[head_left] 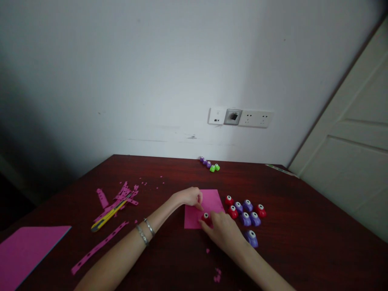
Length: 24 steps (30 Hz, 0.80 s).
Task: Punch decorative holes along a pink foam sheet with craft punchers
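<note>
Evidently mid-job. Red craft punch (205, 217) stood on a small pink foam sheet (209, 198), midway between the side edges of the dark red surface (287, 202) and well forward of its back edge. Right hand (222, 226) grasped the punch, thumb and fingers about its body. Left hand (190, 197) lay half curled over the sheet's left side, fingertips down near the punch; could not tell whether it pinched the foam or merely steadied it.

Done, judging by the leavings: a long punched strip (100, 248) toward the left edge, a row of holes along it; a heap of pink offcuts (124, 194) behind it, yellow utility knife (109, 215) lying across them; loose pink bits (217, 275) forward of the right hand.

Left to do, by my reckoning: most of the small sheet. No holes made out on its uncovered part; the hands hid the rest. Larger pink sheet (30, 250), off the left edge side, looked whole as far as seen.

Other punches: red and purple cluster (245, 219) right of the sheet; purple and green row (209, 164) by the back edge.
</note>
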Tool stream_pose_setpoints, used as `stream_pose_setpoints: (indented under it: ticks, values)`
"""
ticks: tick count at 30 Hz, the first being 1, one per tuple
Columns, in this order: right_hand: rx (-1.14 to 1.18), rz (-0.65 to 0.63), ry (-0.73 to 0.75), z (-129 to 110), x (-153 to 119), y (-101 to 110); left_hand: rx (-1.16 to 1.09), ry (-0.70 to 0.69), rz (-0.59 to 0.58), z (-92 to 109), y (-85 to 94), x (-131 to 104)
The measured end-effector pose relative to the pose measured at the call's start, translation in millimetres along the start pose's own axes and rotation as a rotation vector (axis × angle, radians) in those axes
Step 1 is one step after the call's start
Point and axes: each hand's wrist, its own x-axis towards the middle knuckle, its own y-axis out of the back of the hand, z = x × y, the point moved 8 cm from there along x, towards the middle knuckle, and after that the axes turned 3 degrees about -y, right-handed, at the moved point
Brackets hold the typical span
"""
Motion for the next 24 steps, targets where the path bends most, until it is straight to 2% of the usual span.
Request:
stream_pose_setpoints:
  ticks: [11, 19, 22, 24]
  values:
    - [0.018, -0.051, -0.048, -3.0, -4.8, -1.1, -0.004, 0.026, 0.012, -6.5, -2.5, -0.1]
    - [0.008, 0.079, -0.008, -4.8, -8.1, 6.1, -0.008, 0.004, 0.045, -5.0, -1.7, -1.4]
    - [0.012, 0.118, 0.01, -2.3, -8.2, 7.1, -0.13, -0.053, 0.032, -2.7, 3.3, -4.1]
    - [0.015, 0.141, 0.018, 0.0, -8.8, 9.0, -0.25, -0.051, 0.092, -6.9, 15.0, -7.0]
